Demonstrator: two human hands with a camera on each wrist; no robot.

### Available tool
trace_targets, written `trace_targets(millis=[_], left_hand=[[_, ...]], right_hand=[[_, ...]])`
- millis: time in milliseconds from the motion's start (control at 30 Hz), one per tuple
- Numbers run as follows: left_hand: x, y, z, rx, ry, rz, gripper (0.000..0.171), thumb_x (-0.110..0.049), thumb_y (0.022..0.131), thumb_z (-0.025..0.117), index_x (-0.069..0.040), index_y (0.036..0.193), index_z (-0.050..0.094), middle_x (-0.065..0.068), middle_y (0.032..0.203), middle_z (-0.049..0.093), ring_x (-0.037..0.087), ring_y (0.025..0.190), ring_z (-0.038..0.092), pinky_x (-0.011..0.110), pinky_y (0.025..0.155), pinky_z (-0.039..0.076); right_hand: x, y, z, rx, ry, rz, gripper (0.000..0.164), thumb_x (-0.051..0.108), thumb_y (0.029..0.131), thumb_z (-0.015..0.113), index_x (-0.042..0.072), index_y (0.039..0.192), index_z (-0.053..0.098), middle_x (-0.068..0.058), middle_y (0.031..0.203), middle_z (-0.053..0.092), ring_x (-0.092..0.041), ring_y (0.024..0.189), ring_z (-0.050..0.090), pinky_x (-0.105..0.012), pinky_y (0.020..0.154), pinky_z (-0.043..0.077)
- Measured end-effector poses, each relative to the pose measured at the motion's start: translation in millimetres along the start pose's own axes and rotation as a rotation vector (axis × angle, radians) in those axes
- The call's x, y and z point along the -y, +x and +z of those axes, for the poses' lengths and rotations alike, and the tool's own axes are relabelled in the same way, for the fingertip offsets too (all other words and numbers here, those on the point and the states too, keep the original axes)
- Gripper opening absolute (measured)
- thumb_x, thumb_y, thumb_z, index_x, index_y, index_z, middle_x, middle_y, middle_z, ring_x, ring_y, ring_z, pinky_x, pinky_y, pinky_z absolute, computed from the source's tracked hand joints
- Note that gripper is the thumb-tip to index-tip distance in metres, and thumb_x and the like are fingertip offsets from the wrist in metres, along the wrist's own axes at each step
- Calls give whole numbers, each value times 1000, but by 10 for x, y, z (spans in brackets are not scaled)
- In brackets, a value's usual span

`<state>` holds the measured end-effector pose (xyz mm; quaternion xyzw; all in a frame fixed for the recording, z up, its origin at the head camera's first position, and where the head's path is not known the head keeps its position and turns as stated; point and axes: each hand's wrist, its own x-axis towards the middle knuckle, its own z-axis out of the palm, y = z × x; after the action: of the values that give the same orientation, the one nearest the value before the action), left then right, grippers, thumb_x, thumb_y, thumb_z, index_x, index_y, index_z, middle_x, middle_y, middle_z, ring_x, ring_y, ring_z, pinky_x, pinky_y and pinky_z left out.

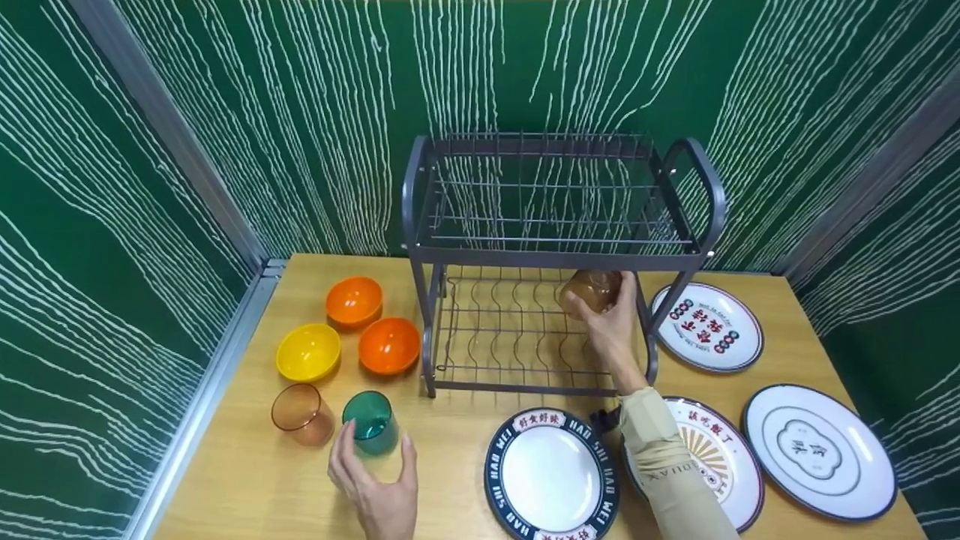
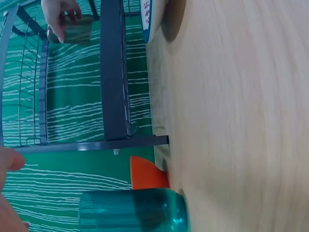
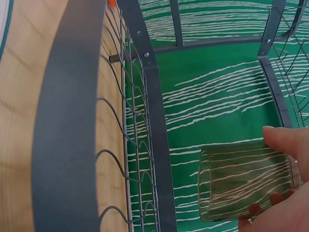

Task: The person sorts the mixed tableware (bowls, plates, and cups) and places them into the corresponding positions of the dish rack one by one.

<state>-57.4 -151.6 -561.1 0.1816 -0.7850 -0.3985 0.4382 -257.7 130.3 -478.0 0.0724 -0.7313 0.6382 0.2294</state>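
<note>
A clear brown glass (image 1: pixel 590 291) is gripped by my right hand (image 1: pixel 613 326) between thumb and fingers, inside the lower tier of the dark dish rack (image 1: pixel 555 260). In the right wrist view the glass (image 3: pixel 241 183) is above the wavy wire shelf (image 3: pixel 137 145). My left hand (image 1: pixel 376 487) has its thumb and fingers spread at the near side of a green glass (image 1: pixel 375 439), fingertips by the rim. That green glass (image 2: pixel 133 210) stands upright on the table, and the left wrist view shows the fingers (image 2: pixel 8 159) apart from it. An orange-brown glass (image 1: pixel 306 420) stands left of it.
Two orange bowls (image 1: pixel 389 346) and a yellow bowl (image 1: pixel 308 352) sit left of the rack. Several patterned plates lie right and in front of it, including a dark-rimmed plate (image 1: pixel 551 476) and an oval plate (image 1: pixel 821 454). Green walls (image 1: pixel 330 112) enclose the table.
</note>
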Motion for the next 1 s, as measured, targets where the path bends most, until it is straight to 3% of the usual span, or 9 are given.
trace_targets(millis=[167,333,467,767,900,1000], left_hand=[[78,-35,0,6,55,-103,90,-24,66,87,-11,141,39,13,139,39,33,125,36,52,103,34],[124,-59,-8,-1,99,-151,100,-22,61,89,-9,143,34,19,140,36,36,127,33,53,105,30],[123,-43,11,24,117,-216,108,-25,60,90,-11,146,26,20,143,31,37,128,31,55,106,29],[212,-31,149,106,95,-325,114,-32,62,89,-10,149,18,21,144,28,41,126,32,59,102,30],[270,-51,194,147,106,-394,115,-35,64,88,-12,150,15,22,144,27,41,128,32,59,103,31],[284,-67,210,184,125,-449,115,-37,65,87,-12,150,13,23,145,26,42,129,32,60,103,31]], right_hand=[[-73,42,63,-12,30,-49,83,-7,76,74,-3,144,25,-19,136,39,-27,123,42,-39,104,36],[-134,86,101,-33,-49,-90,81,-7,75,75,-8,141,28,-26,133,40,-32,118,44,-40,102,37],[-167,155,118,-40,-100,-100,79,-6,76,75,-10,140,28,-29,139,34,-35,127,38,-45,107,33],[-297,364,68,-42,16,16,82,-11,78,70,-8,144,21,-26,147,25,-37,135,29,-42,111,28],[-518,446,95,-4,71,94,84,-9,80,68,4,148,20,-18,149,25,-33,127,40,-42,103,39],[-717,479,114,18,29,155,85,-1,83,69,12,149,18,-14,149,25,-29,122,44,-43,99,42]])
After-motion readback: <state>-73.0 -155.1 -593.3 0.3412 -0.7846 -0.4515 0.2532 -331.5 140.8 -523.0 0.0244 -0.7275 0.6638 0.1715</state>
